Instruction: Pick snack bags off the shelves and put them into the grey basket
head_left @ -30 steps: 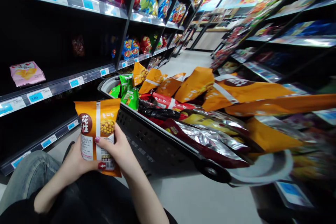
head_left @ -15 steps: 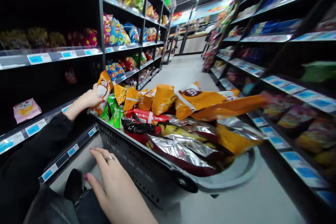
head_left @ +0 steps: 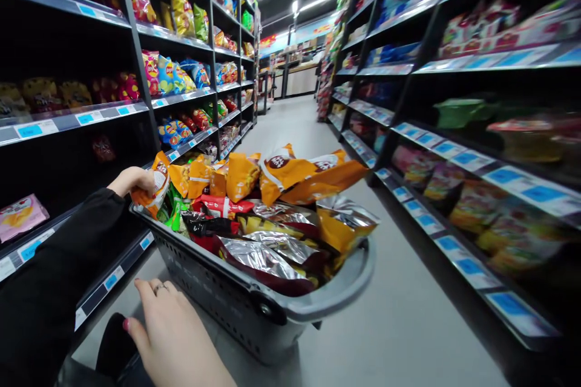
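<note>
While the left hand (head_left: 136,181) is pinching the near-left edge of an orange-and-white snack bag (head_left: 160,184), its fingertips are partly hiding against the packaging. The snack bag is standing tilted just to the right of that hand, over the far-left end of a grey basket (head_left: 204,267), with its lower part going down beside green bags (head_left: 176,213). The right hand (head_left: 175,335) is hovering in front of the basket's near side, below and to the right of the left hand; it is holding nothing, its thumb spreading away from the index finger, and 1 ring (head_left: 160,288) is circling a finger. Farther right of the left hand, orange bags (head_left: 242,176) are filling the basket's far side. Nearer the right hand, a red bag (head_left: 223,205), a black bag (head_left: 209,225) and silver-and-maroon bags (head_left: 265,259) are lying inside, overlapping. The basket's handle (head_left: 342,309) is curving around its end, well to the right of the right hand. Left of the left hand, a pink packet (head_left: 23,216) is resting on a dark shelf (head_left: 68,217). Beneath the basket, the grey floor (head_left: 372,308) is stretching away between shelves.
</note>
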The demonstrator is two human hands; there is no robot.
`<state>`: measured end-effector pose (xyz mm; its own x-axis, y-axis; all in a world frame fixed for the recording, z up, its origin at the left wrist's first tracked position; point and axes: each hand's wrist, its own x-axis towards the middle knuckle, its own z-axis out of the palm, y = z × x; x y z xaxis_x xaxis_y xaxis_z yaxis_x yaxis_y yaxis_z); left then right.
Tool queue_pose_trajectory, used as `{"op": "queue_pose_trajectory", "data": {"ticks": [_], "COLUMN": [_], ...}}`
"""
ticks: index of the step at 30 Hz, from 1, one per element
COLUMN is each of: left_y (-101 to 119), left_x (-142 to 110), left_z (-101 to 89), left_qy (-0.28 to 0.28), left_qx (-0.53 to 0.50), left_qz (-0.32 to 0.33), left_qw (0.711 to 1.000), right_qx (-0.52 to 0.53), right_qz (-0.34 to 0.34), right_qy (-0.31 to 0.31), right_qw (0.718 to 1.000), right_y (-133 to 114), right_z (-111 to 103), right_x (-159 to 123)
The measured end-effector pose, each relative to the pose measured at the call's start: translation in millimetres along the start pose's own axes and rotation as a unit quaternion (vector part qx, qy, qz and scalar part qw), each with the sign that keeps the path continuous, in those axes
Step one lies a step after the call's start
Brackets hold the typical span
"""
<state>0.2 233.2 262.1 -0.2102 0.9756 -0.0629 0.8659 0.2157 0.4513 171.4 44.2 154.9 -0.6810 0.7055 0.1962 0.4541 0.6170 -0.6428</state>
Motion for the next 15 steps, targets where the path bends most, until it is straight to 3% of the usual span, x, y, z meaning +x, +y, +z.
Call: {"op": "queue_pose_trajectory", "data": {"ticks": [3,7,10,15], "left_y": [20.0,38.1,36.0,7.0], "left_x": [1.4,2.2,8.5,22.9], "left_z": [-15.7,-28.9,-29.0,-11.9], "left_qy": [-0.097,-0.163,-0.171,-0.138], "left_qx": [0.096,0.162,0.185,0.192], "left_qz": [-0.109,-0.172,-0.181,-0.159], "left_qw": [0.985,0.958,0.951,0.959], "right_qx": [-0.006,-0.018,-0.03,-0.042], "right_qz": [0.012,0.016,0.017,0.014], "right_qy": [-0.012,-0.021,-0.023,-0.031], "right_qw": [1.0,0.999,0.999,0.999], "right_y": [2.4,4.3,4.7,5.5], "right_z": [0.7,3.1,6.3,9.4], "right_x": [0.7,2.9,3.9,3.9]}}
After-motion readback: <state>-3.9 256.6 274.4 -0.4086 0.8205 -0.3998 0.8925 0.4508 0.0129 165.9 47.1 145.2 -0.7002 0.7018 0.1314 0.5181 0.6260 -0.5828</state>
